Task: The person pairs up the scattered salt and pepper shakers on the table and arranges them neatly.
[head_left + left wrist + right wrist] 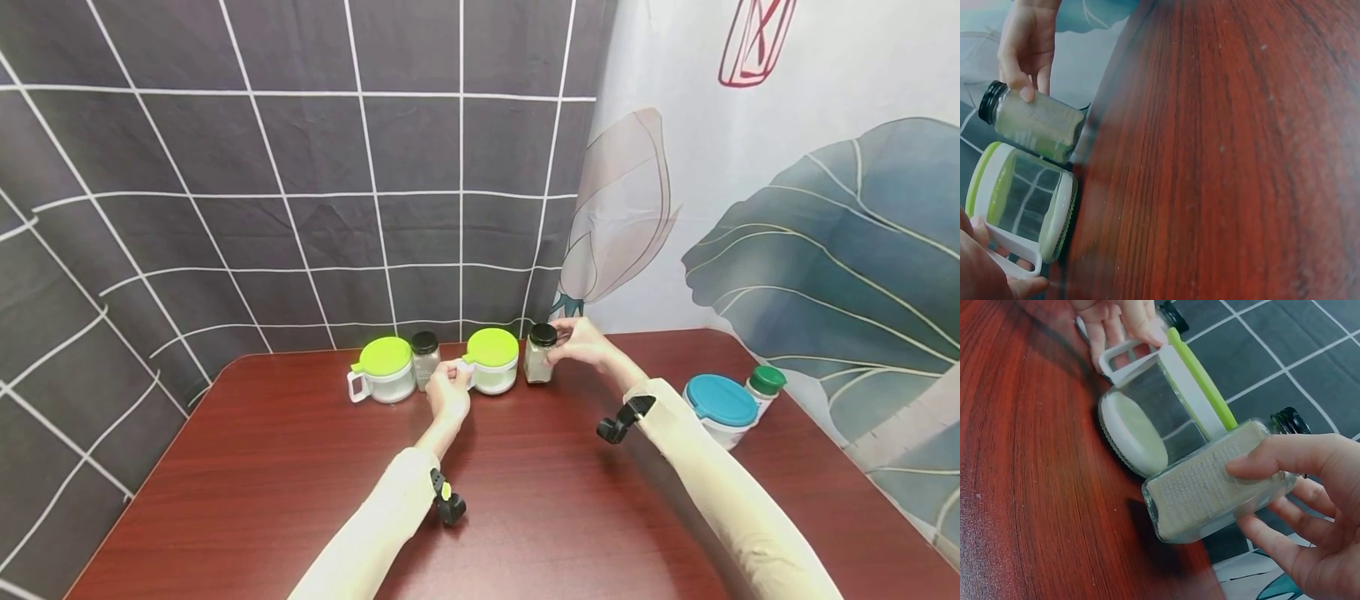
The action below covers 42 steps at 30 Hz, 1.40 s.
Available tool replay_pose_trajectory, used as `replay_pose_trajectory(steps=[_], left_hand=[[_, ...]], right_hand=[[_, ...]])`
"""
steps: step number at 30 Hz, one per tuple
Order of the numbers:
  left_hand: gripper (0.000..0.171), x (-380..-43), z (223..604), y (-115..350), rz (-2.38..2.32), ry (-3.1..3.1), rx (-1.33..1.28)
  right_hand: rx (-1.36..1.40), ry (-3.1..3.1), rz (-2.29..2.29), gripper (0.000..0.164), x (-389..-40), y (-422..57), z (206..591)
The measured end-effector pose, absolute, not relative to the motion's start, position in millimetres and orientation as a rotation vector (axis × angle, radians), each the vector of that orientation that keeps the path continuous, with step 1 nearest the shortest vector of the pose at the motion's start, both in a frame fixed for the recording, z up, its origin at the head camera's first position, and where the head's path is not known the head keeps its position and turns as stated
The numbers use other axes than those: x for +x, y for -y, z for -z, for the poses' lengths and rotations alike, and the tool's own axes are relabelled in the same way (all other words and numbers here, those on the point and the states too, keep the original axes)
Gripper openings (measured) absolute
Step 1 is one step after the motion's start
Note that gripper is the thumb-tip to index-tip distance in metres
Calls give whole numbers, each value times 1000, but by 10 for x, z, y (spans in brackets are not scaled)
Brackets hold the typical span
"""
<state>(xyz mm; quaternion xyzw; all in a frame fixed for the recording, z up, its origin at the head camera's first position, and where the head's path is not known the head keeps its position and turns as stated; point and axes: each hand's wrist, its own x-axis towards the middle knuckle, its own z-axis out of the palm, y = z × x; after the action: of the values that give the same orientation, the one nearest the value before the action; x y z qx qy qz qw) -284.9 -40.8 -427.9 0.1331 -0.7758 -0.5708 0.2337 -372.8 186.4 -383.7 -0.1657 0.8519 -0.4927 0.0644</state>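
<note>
With thumb and fingers my left hand (449, 395) grips the white handle (1022, 253) of a glass seasoning jar (495, 379) with a lime-green lid, standing at the back of the table. Just right of it, my right hand (587, 345) holds a square glass spice bottle (1210, 484) by its sides, thumb on the near face. This bottle has a black cap (543, 335) and pale powder inside. In the right wrist view it overlaps the green-lidded jar's side and leans with its cap toward the wall.
A second green-lidded jar (388, 385) and another black-capped bottle (426, 364) stand to the left in the same row. A blue-lidded jar (722, 400) and a green-capped bottle (767, 382) are at the right, near my right sleeve. Behind the table (300, 467) hangs a gridded dark cloth (300, 233).
</note>
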Motion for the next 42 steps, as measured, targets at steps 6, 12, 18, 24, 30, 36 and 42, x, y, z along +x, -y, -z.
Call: replay_pose_trajectory(steps=[6, 12, 18, 24, 30, 36, 42], left_hand=[[18, -2862, 4279, 424, 1575, 2136, 376], [18, -2870, 4293, 432, 1576, 2139, 389], [19, -2881, 4297, 432, 1583, 2136, 397], [18, -2876, 4313, 427, 1594, 2114, 391], [18, -2871, 4317, 429, 1588, 2114, 394], [18, -2873, 4323, 435, 1583, 2126, 390], [19, -2878, 4336, 443, 1575, 2130, 371]], right_hand=[[-495, -2577, 1473, 59, -3744, -1856, 3846], [-481, -2576, 1486, 59, -3762, -1840, 3861], [-491, -2554, 1516, 60, -3781, -1825, 3892], [-487, -2531, 1530, 59, -3799, -1811, 3920], [-487, -2514, 1545, 59, -3792, -1803, 3915], [-474, -2518, 1535, 60, -3786, -1786, 3915], [-476, -2520, 1532, 60, -3803, -1772, 3945]])
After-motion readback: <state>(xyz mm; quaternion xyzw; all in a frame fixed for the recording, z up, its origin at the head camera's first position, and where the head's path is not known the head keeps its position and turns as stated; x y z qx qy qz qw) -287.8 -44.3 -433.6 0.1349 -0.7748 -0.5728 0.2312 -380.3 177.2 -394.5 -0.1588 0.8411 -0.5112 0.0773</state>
